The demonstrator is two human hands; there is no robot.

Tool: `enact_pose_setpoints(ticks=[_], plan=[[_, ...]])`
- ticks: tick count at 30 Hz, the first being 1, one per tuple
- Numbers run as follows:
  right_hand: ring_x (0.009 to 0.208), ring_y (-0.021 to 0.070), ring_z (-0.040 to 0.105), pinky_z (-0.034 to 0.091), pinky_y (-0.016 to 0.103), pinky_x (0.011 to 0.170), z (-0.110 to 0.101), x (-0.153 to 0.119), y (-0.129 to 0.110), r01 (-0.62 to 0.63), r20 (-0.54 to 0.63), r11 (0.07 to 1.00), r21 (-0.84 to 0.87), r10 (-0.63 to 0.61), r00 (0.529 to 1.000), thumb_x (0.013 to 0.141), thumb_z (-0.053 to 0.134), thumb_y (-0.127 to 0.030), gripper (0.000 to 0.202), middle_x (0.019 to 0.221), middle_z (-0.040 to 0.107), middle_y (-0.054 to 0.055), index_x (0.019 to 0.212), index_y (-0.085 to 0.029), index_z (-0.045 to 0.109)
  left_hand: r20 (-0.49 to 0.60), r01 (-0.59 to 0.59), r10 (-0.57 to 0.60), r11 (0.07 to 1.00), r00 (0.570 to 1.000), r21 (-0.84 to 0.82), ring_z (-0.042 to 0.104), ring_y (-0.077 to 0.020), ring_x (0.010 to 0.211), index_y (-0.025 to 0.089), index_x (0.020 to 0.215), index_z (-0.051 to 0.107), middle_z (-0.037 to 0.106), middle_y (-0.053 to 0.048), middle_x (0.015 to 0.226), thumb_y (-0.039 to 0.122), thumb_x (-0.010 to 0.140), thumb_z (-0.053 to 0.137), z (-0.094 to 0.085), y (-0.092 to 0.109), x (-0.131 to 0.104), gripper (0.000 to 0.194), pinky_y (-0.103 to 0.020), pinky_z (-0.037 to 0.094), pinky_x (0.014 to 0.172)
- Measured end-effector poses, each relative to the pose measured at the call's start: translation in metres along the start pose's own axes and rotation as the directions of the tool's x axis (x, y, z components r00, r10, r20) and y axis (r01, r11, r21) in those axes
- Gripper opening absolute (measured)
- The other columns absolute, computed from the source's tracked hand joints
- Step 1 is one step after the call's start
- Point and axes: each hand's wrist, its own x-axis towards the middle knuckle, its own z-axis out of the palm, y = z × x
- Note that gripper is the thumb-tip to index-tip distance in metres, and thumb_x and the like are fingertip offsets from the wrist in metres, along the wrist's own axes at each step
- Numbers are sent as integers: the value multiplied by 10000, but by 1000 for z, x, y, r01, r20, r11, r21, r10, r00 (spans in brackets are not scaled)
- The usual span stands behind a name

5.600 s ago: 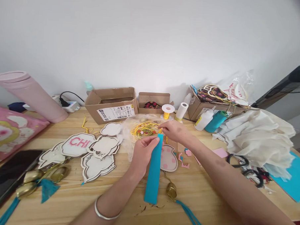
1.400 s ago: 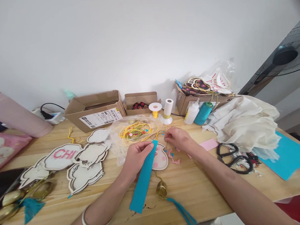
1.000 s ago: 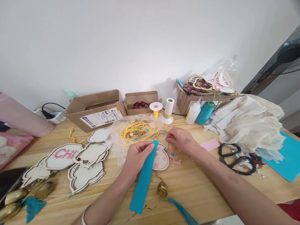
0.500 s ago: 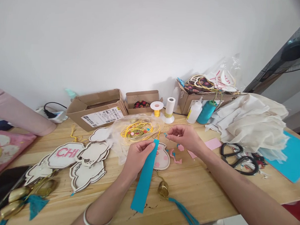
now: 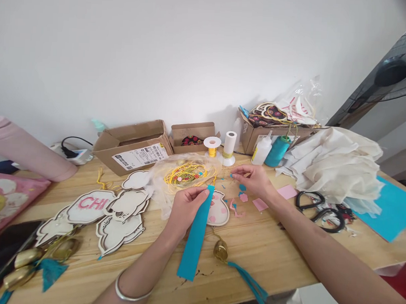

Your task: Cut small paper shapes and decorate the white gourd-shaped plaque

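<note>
My left hand pinches the top end of a flat blue strip, which slants down over the wooden table. Between thumb and fingertips, my right hand has a tiny blue scrap. Partly behind the strip lies a white plaque with pink spots; a brass bell and a blue tassel hang off its lower cord. Close below my right hand are a pink flower cutout, small blue pieces and curled pink offcuts.
Black-handled scissors lie partly under my right forearm's side, near cream cloth and a blue sheet. At the back stand cardboard boxes, thread spools and a glue bottle. Shaped plaques spread on the left.
My right hand has shifted slightly right, away from the strip, uncovering some blue pieces on the table. My left hand keeps its hold on the strip; the view has shifted slightly.
</note>
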Motion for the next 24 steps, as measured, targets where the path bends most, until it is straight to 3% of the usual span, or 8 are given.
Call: enact_pose_setpoints(ticks=[7,10,15,19,22,24], plan=[[790,193,653,507,288,645,-2,-2,2,72,-102,989,-126,-85,991,738,588,-230,200,888,716,60,901,-192,698,8,-18,18,1000,1000,19,622,-144,558,164,745,710,684,-21,575,357,614,707,-1,0,0,233,-215,468,518],[757,200,650,497,300,653,-4,-2,-1,51,-114,977,-209,-76,991,715,614,-209,161,825,724,51,834,-202,723,5,-21,21,1000,1000,22,628,-153,564,160,746,710,684,-27,577,358,605,713,-1,-1,1,243,-222,472,519],[622,160,630,486,251,532,-1,-3,-6,-15,-93,995,-102,5,996,703,613,-223,121,715,712,37,738,-177,720,15,-29,28,1000,999,8,633,-154,574,162,760,711,689,-27,600,348,619,705,-1,-2,1,234,-225,478,524],[467,101,551,432,199,397,4,-14,-27,-61,41,992,111,57,998,673,631,-311,150,642,677,6,694,-182,706,41,-46,45,999,998,16,638,-154,585,178,763,716,696,-24,615,323,644,691,0,-3,1,189,-214,477,515],[396,77,495,407,191,347,11,-24,-41,-185,239,928,322,110,965,635,642,-325,157,591,633,-12,670,-180,690,51,-34,32,999,998,38,643,-168,591,189,784,724,700,-27,616,312,665,670,1,-4,1,179,-220,475,498],[379,70,477,411,200,341,17,-28,-42,-208,275,913,351,112,955,627,648,-312,152,614,624,-9,677,-172,684,66,-24,20,998,998,52,644,-172,599,194,821,725,705,-29,626,310,679,655,2,-4,1,196,-220,471,488]])
